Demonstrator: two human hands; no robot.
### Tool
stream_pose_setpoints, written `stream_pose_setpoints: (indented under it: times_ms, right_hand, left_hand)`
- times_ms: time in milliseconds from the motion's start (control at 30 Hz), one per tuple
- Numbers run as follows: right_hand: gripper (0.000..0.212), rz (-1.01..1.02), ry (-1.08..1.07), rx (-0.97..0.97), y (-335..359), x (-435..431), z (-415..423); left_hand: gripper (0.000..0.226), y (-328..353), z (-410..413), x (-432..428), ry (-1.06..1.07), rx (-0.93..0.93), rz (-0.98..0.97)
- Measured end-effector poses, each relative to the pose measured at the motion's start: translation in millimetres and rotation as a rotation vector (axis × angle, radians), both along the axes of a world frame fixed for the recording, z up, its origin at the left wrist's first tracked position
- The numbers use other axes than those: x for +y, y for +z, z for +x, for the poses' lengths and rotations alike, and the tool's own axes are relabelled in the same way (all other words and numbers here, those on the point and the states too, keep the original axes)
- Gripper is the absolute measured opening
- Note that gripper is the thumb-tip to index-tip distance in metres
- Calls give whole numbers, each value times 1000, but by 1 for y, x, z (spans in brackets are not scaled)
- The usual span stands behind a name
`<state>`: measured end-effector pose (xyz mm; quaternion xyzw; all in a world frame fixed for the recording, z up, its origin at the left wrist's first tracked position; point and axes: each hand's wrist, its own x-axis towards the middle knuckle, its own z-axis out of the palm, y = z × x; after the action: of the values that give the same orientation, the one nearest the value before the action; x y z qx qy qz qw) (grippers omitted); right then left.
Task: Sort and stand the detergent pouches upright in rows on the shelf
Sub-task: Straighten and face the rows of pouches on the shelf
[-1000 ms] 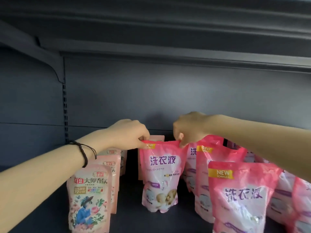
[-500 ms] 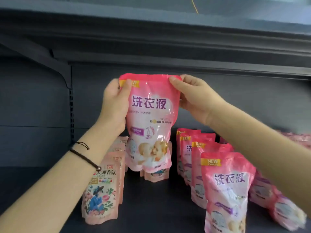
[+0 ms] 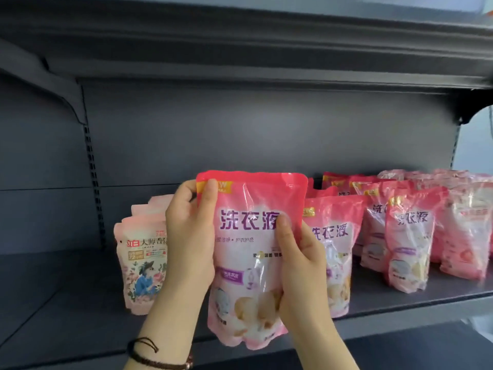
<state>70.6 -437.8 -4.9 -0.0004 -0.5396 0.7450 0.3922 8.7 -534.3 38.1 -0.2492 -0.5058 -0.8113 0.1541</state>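
— Where's the pink pouch (image 3: 248,263)?
— Upright, held just off the shelf (image 3: 80,303) at its front edge. The left hand (image 3: 189,236) pinches its top-left corner and the right hand (image 3: 298,276) grips its right side.
— The others?
— Pink rows (image 3: 410,241) stand on the right, pale pouches (image 3: 138,263) on the left.

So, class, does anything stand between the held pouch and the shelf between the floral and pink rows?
Nothing visible does, though the held pouch, gripped by the left hand and right hand, hides most of that gap.
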Motion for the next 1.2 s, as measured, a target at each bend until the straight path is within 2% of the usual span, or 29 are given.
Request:
stream_pose_setpoints:
  times_ms: [167,333,433,500,667,800,867,1033,1067,1100,1200]
  right_hand:
    - [29,-54,-33,-38,-13,33,14]
    - [26,-21,-77,-49,-18,69,16]
    - [22,-44,-48,-24,-19,91,17]
    - [22,-37,-62,-28,-22,106,17]
    - [26,14,-89,11,-32,135,17]
    - [29,41,-151,7,-41,152,10]
    - [27,54,-148,15,-44,162,3]
    - [13,212,-162,21,-52,176,-8]
    - [15,258,-170,39,-53,177,-8]
    - [25,297,-156,68,-56,178,-8]
    - [66,470,-117,147,-73,181,-2]
  left_hand:
    - [31,-26,15,28,-74,-16,-72]
    - [43,-58,26,68,-179,-137,-126]
    - [24,-65,36,88,-201,-151,-99]
    - [20,-70,40,102,-188,-130,-111]
    - [25,-95,40,145,-27,-32,-103]
    - [45,-105,41,171,211,162,-115]
    - [50,-106,39,179,312,274,-183]
    - [46,-117,29,193,400,299,-216]
    - [46,-118,28,193,404,309,-223]
    - [49,-119,28,192,396,314,-230]
    - [53,-120,29,187,349,303,-260]
